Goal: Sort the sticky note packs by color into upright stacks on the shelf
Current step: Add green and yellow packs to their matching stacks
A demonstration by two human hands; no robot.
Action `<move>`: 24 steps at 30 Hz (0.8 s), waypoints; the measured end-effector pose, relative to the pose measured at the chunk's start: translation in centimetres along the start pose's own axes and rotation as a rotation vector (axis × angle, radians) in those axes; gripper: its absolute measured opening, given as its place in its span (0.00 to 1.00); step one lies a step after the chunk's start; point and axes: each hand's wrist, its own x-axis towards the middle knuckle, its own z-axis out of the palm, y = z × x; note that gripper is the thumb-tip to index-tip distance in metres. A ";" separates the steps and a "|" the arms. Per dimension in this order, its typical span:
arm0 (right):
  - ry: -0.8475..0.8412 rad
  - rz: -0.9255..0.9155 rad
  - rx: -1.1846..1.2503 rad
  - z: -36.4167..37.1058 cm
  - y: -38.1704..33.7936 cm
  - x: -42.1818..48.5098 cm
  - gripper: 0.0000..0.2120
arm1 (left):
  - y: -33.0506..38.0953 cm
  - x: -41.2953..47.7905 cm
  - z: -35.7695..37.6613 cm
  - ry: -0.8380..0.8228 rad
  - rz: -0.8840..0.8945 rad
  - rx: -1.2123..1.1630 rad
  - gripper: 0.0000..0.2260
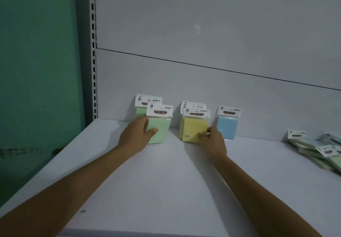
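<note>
- Left hand (137, 132): clamped on the left edge of the front pale green square sticky note pack (159, 127), thumb laid across its face, fingers hidden behind it.
- Front pale green pack: upright in its clear wrapper under a white "STICKY NOTE" header card, at the far left of the row.
- Second pale green pack (143, 106): upright just behind the first and a little to its left, against the back panel.
- Right hand (212, 141): fingers curled, pinching the lower right corner of the front pale yellow square sticky note pack (193, 128).
- Front pale yellow pack: upright, right of the green pair and apart from it.
- Further yellow packs (192, 105): stacked upright behind the front one; only their header cards showed.
- Single pale blue sticky note pack (227, 126): upright, just right of the yellow stack.
- Loose pile of unsorted packs (317, 149): lying flat at the far right, well apart from the row.
- White shelf board (166, 181): bore all packs.
- White back panel (203, 70) and slotted metal upright (93, 52): behind and left of the shelf.
</note>
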 end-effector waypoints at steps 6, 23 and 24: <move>0.051 0.066 0.052 0.9 -0.3 0.4 0.20 | -1.4 1.9 -0.2 -0.006 -0.049 0.005 0.15; -0.048 0.089 0.048 1.8 1.1 2.0 0.32 | -5.1 3.9 0.9 0.099 -0.207 -0.151 0.39; -0.026 0.078 0.015 1.9 1.0 1.9 0.31 | -5.1 3.9 0.9 0.060 -0.203 -0.142 0.40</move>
